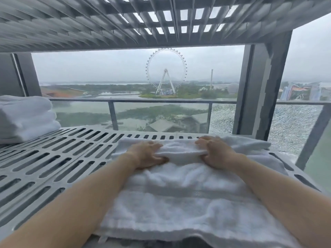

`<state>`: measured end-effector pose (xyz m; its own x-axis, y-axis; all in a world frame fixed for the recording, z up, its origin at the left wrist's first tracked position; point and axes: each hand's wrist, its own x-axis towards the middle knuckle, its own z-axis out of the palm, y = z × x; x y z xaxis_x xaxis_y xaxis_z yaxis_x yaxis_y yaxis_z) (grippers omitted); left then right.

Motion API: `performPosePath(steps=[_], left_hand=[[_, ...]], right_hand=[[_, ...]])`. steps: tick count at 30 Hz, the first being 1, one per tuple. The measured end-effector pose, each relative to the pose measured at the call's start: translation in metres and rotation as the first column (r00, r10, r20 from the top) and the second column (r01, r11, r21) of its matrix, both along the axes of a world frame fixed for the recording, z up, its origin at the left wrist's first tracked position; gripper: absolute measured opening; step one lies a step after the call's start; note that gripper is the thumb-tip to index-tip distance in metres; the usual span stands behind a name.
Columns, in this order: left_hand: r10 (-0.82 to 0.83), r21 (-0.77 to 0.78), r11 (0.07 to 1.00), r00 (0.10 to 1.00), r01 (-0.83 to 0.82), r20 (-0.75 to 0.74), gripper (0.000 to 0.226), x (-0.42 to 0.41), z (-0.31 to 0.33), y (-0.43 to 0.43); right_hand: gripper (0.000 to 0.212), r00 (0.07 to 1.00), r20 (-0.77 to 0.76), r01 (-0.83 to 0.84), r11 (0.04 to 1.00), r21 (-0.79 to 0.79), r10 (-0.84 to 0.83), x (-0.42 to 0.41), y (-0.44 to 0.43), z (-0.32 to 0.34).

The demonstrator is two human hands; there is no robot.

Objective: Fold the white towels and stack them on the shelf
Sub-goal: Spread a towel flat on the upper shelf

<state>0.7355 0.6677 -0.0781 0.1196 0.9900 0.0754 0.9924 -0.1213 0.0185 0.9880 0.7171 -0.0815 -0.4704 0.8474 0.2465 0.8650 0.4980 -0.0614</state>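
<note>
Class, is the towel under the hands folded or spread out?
Partly folded: the towel lies in layers; left hand and right hand pinch a fold.

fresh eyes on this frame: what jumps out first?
The left hand and right hand grip a bunched fold of the white towel on the slotted shelf, centre foreground. A stack of folded towels sits at the shelf's left edge. Far behind, a Ferris wheel stands dead centre.
</note>
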Motion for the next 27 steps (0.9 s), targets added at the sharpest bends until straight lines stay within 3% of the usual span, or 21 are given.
performPosePath(steps=[6,11,14,18,24,27], left_hand=[[0.009,0.099,0.995,1.000,-0.009,-0.003,0.049,0.007,-0.001,0.001],[0.097,0.315,0.947,0.991,-0.063,-0.093,0.036,0.010,0.005,0.002],[0.133,0.418,0.904,0.987,-0.084,-0.090,0.027,0.008,0.013,0.006],[0.080,0.589,0.806,0.997,-0.054,-0.019,0.038,0.003,0.025,0.019],[0.086,0.637,0.769,0.981,0.044,-0.172,0.050,0.007,0.028,0.050],[0.087,0.638,0.770,0.985,0.030,-0.152,0.061,0.023,0.025,0.064]], right_hand=[[0.048,0.995,0.061,0.078,0.997,0.015,-0.079,-0.003,0.011,0.000],[0.029,0.992,0.005,0.121,0.966,0.227,-0.126,-0.003,0.016,0.014],[0.032,0.992,-0.059,0.120,0.953,0.280,-0.107,-0.006,0.025,0.021],[0.032,0.986,-0.152,0.125,0.884,0.451,-0.061,0.001,0.044,0.029],[0.036,0.951,0.097,0.169,0.754,0.635,-0.295,0.010,0.051,0.029],[0.035,0.947,0.095,0.158,0.700,0.696,-0.308,0.004,0.055,0.033]])
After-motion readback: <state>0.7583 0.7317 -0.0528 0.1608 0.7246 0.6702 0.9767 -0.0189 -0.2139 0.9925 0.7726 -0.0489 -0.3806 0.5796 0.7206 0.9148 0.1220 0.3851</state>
